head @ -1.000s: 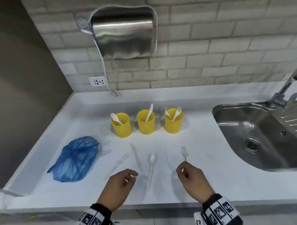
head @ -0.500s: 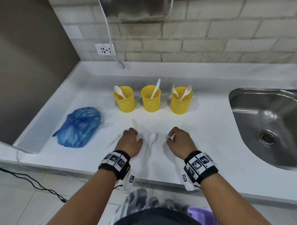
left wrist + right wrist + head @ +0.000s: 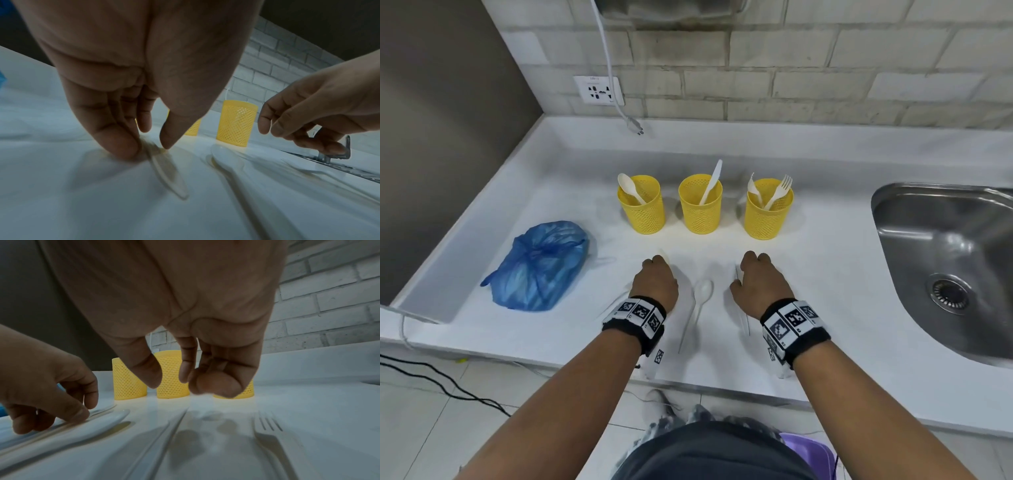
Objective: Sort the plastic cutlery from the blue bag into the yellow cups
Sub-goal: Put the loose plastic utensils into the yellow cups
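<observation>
Three yellow mesh cups stand in a row: the left cup (image 3: 642, 209) holds a spoon, the middle cup (image 3: 700, 209) a knife, the right cup (image 3: 768, 212) forks. The tied blue bag (image 3: 541, 267) lies to their left. My left hand (image 3: 148, 146) is down on a clear knife (image 3: 166, 170) flat on the counter, its thumb and fingertips pinching the knife. My right hand (image 3: 168, 381) hovers just above the counter, fingers loosely curled and holding nothing, between a second knife (image 3: 164, 434) and a fork (image 3: 273, 443). A white spoon (image 3: 703, 291) lies between the hands.
A steel sink (image 3: 945, 267) is sunk into the white counter (image 3: 825, 274) at the right. Another clear piece of cutlery (image 3: 616, 303) lies left of my left wrist. A loose plug (image 3: 635, 125) hangs at the brick back wall.
The view has pulled back and tilted down. Both hands have moved forward over the laid-out cutlery, and my left fingers have come down onto the knife.
</observation>
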Demonstrator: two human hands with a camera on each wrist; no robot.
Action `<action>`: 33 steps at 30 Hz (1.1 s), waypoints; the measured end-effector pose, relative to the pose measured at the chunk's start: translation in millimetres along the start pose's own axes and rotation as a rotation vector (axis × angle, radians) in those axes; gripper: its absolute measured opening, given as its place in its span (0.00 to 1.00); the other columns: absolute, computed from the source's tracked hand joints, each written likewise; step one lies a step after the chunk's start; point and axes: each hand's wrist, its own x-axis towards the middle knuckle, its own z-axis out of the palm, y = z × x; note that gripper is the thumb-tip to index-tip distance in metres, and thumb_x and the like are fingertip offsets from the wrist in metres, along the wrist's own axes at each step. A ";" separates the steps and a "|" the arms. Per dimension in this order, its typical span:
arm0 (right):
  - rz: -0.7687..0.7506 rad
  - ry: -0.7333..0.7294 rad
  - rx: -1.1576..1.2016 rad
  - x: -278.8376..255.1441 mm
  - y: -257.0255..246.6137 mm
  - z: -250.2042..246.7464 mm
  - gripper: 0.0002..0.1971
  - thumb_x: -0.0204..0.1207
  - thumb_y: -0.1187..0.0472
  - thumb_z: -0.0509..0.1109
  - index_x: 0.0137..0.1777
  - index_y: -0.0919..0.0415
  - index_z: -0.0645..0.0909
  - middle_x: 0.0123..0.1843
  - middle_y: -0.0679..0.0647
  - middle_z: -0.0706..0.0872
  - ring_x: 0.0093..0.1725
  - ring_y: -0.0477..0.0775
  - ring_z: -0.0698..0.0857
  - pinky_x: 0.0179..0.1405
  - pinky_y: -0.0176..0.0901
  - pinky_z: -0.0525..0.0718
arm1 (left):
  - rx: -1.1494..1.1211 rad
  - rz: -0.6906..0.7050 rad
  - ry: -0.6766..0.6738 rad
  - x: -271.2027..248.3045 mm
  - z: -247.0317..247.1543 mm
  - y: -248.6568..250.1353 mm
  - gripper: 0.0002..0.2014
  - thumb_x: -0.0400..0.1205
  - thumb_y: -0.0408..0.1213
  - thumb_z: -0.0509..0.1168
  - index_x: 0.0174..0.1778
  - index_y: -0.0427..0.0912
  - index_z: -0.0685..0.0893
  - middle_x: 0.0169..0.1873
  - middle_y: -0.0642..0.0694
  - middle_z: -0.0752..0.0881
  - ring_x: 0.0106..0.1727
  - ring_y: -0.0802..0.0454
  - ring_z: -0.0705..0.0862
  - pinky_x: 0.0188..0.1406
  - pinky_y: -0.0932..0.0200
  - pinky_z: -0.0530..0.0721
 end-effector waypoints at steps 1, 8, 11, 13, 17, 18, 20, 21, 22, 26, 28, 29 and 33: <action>0.006 -0.017 -0.013 1.6 -0.8 1.2 0.19 0.83 0.57 0.66 0.70 0.65 0.70 0.66 0.64 0.75 0.64 0.69 0.83 0.57 0.55 0.82 | -0.001 -0.007 0.000 2.0 -0.1 0.3 0.18 0.87 0.38 0.64 0.69 0.33 0.72 0.66 0.34 0.78 0.66 0.33 0.82 0.61 0.47 0.79; 0.033 -0.106 -0.062 9.9 -0.4 14.7 0.20 0.84 0.58 0.65 0.72 0.65 0.67 0.66 0.64 0.76 0.65 0.69 0.82 0.56 0.54 0.80 | -0.063 -0.029 -0.028 9.6 -1.6 -6.7 0.17 0.86 0.35 0.63 0.68 0.31 0.71 0.66 0.32 0.80 0.66 0.33 0.82 0.60 0.47 0.80; 0.030 -0.147 -0.127 10.7 -1.4 19.7 0.19 0.85 0.60 0.64 0.72 0.64 0.67 0.67 0.64 0.76 0.66 0.68 0.82 0.60 0.55 0.83 | -0.109 -0.046 -0.055 11.2 -3.5 -7.3 0.17 0.84 0.35 0.63 0.67 0.32 0.73 0.64 0.34 0.82 0.64 0.35 0.83 0.53 0.50 0.79; 0.026 -0.151 -0.160 10.7 -2.8 22.5 0.17 0.85 0.61 0.63 0.71 0.63 0.68 0.66 0.64 0.76 0.65 0.68 0.83 0.61 0.58 0.84 | -0.130 -0.047 -0.066 11.5 -5.2 -8.2 0.17 0.84 0.35 0.63 0.67 0.33 0.77 0.65 0.36 0.83 0.65 0.37 0.83 0.54 0.53 0.79; 0.009 -0.135 -0.195 11.3 -6.4 24.6 0.16 0.85 0.65 0.60 0.72 0.64 0.68 0.67 0.64 0.77 0.64 0.66 0.84 0.57 0.51 0.81 | -0.128 0.015 -0.062 11.0 -7.2 -9.6 0.13 0.84 0.33 0.60 0.60 0.33 0.84 0.60 0.36 0.86 0.60 0.38 0.84 0.55 0.54 0.80; 0.008 -0.134 -0.196 11.1 -7.6 24.5 0.17 0.85 0.66 0.60 0.73 0.64 0.68 0.68 0.64 0.77 0.64 0.66 0.83 0.56 0.50 0.80 | -0.150 0.027 -0.052 10.6 -8.1 -9.2 0.12 0.84 0.33 0.60 0.58 0.33 0.85 0.58 0.36 0.86 0.58 0.38 0.84 0.53 0.54 0.80; 0.012 -0.132 -0.199 10.1 -9.4 23.5 0.18 0.86 0.66 0.59 0.74 0.64 0.68 0.68 0.64 0.77 0.66 0.66 0.83 0.54 0.49 0.78 | -0.200 0.054 -0.026 8.5 -10.5 -6.1 0.11 0.86 0.35 0.60 0.54 0.32 0.84 0.54 0.35 0.86 0.55 0.38 0.84 0.49 0.54 0.79; 0.016 -0.130 -0.197 10.2 -10.2 22.9 0.18 0.86 0.66 0.60 0.74 0.65 0.68 0.69 0.64 0.78 0.67 0.66 0.83 0.53 0.49 0.77 | -0.228 0.066 -0.012 6.6 -11.9 -3.5 0.12 0.87 0.36 0.59 0.51 0.31 0.84 0.52 0.34 0.86 0.53 0.37 0.83 0.48 0.53 0.78; 0.019 -0.128 -0.186 10.1 -10.5 22.6 0.18 0.85 0.66 0.60 0.74 0.65 0.68 0.68 0.64 0.78 0.66 0.66 0.83 0.52 0.48 0.77 | -0.267 0.072 0.004 3.5 -14.0 -0.2 0.12 0.88 0.37 0.58 0.47 0.32 0.82 0.49 0.34 0.86 0.51 0.37 0.82 0.47 0.52 0.77; 0.029 -0.129 -0.068 10.7 -8.7 21.1 0.16 0.82 0.64 0.66 0.67 0.66 0.71 0.64 0.64 0.81 0.63 0.67 0.83 0.47 0.46 0.73 | -0.609 0.014 -0.010 -10.8 -19.6 12.5 0.14 0.88 0.37 0.55 0.36 0.38 0.70 0.39 0.40 0.80 0.44 0.36 0.86 0.44 0.48 0.81; 0.037 -0.125 0.002 9.5 -7.2 19.7 0.17 0.80 0.62 0.68 0.66 0.65 0.72 0.62 0.63 0.82 0.61 0.66 0.83 0.47 0.45 0.73 | -0.732 0.008 -0.038 -17.5 -20.8 17.0 0.12 0.88 0.37 0.54 0.40 0.36 0.73 0.40 0.40 0.80 0.42 0.37 0.88 0.41 0.45 0.86; 0.036 -0.119 0.039 8.4 -6.6 18.6 0.17 0.79 0.61 0.69 0.65 0.65 0.73 0.60 0.63 0.82 0.60 0.66 0.84 0.46 0.45 0.73 | -0.755 0.013 -0.050 -19.2 -20.8 18.3 0.11 0.89 0.37 0.54 0.44 0.37 0.76 0.42 0.40 0.81 0.41 0.39 0.87 0.39 0.46 0.89; -0.021 -0.048 0.207 2.6 -7.7 9.7 0.14 0.76 0.62 0.72 0.58 0.62 0.75 0.49 0.58 0.83 0.51 0.61 0.83 0.44 0.46 0.76 | -0.937 -0.044 -0.119 -21.5 -20.6 20.8 0.10 0.85 0.33 0.55 0.42 0.36 0.78 0.37 0.40 0.77 0.32 0.44 0.79 0.26 0.56 0.83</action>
